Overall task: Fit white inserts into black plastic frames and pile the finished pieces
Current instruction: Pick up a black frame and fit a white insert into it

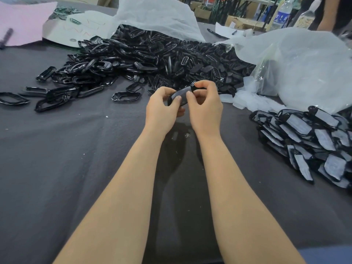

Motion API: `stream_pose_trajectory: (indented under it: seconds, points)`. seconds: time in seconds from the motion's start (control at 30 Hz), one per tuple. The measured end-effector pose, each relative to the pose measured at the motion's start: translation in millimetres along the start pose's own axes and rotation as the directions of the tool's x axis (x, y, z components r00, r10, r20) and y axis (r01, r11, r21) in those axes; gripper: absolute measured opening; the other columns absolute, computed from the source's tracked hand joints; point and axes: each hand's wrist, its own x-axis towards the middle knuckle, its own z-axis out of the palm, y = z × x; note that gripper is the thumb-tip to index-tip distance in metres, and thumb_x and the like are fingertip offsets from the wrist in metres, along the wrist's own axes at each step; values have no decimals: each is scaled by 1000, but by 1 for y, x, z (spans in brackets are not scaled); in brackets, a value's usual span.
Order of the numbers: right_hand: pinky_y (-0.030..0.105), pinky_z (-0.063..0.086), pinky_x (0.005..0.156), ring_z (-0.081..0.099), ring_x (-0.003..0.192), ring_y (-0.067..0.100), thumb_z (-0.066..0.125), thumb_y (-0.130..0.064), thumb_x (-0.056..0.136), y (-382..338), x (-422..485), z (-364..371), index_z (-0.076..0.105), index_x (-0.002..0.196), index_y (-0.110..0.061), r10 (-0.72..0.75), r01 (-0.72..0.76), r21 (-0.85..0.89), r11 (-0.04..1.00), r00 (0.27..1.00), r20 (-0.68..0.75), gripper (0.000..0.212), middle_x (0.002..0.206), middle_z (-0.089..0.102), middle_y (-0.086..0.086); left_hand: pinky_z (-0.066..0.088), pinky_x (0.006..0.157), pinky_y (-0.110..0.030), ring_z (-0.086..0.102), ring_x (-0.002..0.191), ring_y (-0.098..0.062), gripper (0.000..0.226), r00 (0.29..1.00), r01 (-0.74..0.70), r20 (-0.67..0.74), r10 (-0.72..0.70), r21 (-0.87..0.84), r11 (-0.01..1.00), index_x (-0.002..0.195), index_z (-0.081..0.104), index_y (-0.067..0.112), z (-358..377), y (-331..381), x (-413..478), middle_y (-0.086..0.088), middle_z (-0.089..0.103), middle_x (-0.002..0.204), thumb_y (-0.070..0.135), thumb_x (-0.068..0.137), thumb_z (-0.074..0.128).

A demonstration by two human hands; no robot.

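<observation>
Head view. Nearest the camera, two bare forearms reach out over the grey table cloth [76,168].

The left hand [163,108] and right hand [204,108] meet above the middle of the cloth and hold one black frame [181,95] between them, off the surface.
- Long axis: tilted, from lower left up to upper right.
- Broad face: turned up toward the camera. It reads dull grey inside a black rim; I cannot tell whether the insert is fully seated.
- Left hand: fingers curled under the lower-left end, thumb pressed flat on the face.
- Right hand: thumb on the face beside the left thumb, curled fingertips pinching the upper-right end.

To the right, near the table edge, lies the pile of finished pieces [308,141], overlapping, pale faces up. Beyond it, loose white inserts [247,101] spill from a translucent plastic bag [297,63].

To the left of the hands, single empty frames [125,96] lie scattered. Behind the hands is the large heap of black frames [144,58], with a second plastic bag [156,14] slumped over its far side.

Far left: pink sheet [24,21]. Far right: water bottle [283,14].
</observation>
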Motion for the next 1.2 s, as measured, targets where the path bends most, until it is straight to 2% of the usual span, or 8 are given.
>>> stream_pose_trajectory:
  seconds: [0.13, 0.23, 0.4, 0.53, 0.7, 0.93, 1.07, 1.2]
  points:
    - [17, 45, 76, 57, 83, 14, 60, -6, 88, -3, -2, 0, 60, 100, -8, -49, 49, -70, 996, 999, -4, 11, 96, 62, 6, 58, 67, -22, 66, 61, 1, 8, 1000, -22, -8, 22, 27, 999, 97, 57, 18, 0, 0, -1, 5, 64, 93, 11, 95, 58]
    - [23, 47, 84, 56, 92, 16, 61, -8, 89, -4, -3, 2, 62, 103, -8, -27, 26, -92, 995, 1000, -14, 14, 103, 58, 5, 55, 61, -15, 64, 64, 4, 8, 998, -59, -15, 60, 46, 997, 95, 57, 16, 2, 1, -2, 3, 62, 91, 8, 94, 58]
    - [20, 44, 86, 53, 95, 13, 63, -12, 88, -6, -1, 3, 58, 97, -14, 111, -111, 9, 994, 994, 19, 11, 109, 58, 7, 49, 58, -9, 64, 69, 0, 6, 991, -123, -31, 126, 106, 987, 96, 59, 13, 3, 5, -4, -6, 63, 100, 7, 95, 57]
    - [9, 41, 75, 51, 87, 10, 65, -12, 87, -8, -3, 3, 54, 89, -15, 53, -54, 26, 998, 998, 17, 12, 101, 54, 4, 49, 59, -8, 63, 70, 2, 4, 986, -132, -82, 144, 137, 982, 97, 60, 12, 1, 6, -4, -9, 62, 106, 10, 95, 57]
    - [11, 41, 66, 53, 72, 9, 63, -5, 88, -12, -13, 8, 51, 86, -12, -77, 77, 18, 997, 997, 16, 14, 84, 57, 1, 35, 66, 0, 49, 79, 3, 7, 969, -125, -186, 164, 209, 970, 92, 56, 19, -1, 5, -2, -5, 62, 106, 13, 94, 56]
    - [13, 47, 73, 59, 77, 7, 61, -8, 91, -10, -9, 7, 68, 95, -6, -62, 61, 27, 998, 998, 30, 8, 91, 67, 4, 45, 58, -5, 62, 68, 4, 11, 972, -137, -181, 148, 70, 988, 92, 55, 18, 0, 8, -5, -14, 60, 111, 7, 95, 56]
    - [6, 43, 71, 57, 74, 0, 60, -7, 91, -10, -5, 5, 64, 90, -12, -10, 9, 88, 996, 1000, 6, 6, 82, 62, -7, 50, 59, -10, 68, 72, -11, 14, 978, -154, -135, 159, 44, 987, 93, 54, 21, -1, 10, -6, -14, 60, 113, 7, 96, 55]
    - [13, 46, 73, 58, 76, 4, 61, -10, 91, -7, -1, 2, 60, 89, -14, 44, -45, 87, 995, 999, 6, 5, 80, 60, -10, 54, 64, -14, 68, 79, -17, 17, 970, -218, -88, 226, 91, 972, 94, 53, 23, 0, 10, -8, -9, 57, 114, 7, 95, 56]
